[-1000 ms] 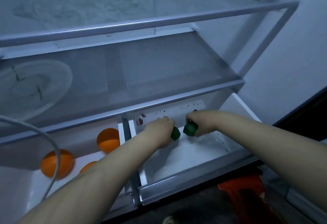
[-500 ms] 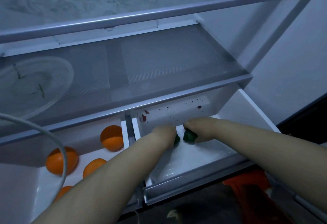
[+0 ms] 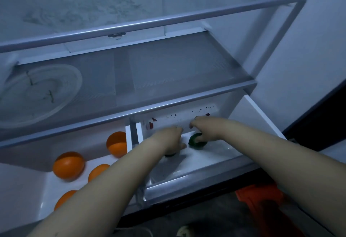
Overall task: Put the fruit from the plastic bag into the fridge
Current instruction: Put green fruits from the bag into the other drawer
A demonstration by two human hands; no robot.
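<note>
Both my hands reach into the right crisper drawer (image 3: 196,178) of the open fridge. My right hand (image 3: 204,128) grips a dark green fruit (image 3: 196,142) that rests on the drawer floor. My left hand (image 3: 169,139) covers a second green fruit (image 3: 170,154), of which only a dark sliver shows under the palm. Several oranges (image 3: 68,165) lie in the left drawer (image 3: 46,195). The plastic bag is out of view.
A glass shelf (image 3: 168,71) sits just above the drawers, with a clear round plate (image 3: 37,94) on its left. Another shelf rail (image 3: 149,25) runs higher up. An orange-red object (image 3: 262,203) stands on the dark floor below the right drawer.
Both hands have gone lower into the right drawer, bringing the green fruits down to its floor. The view has shifted, showing more oranges in the left drawer.
</note>
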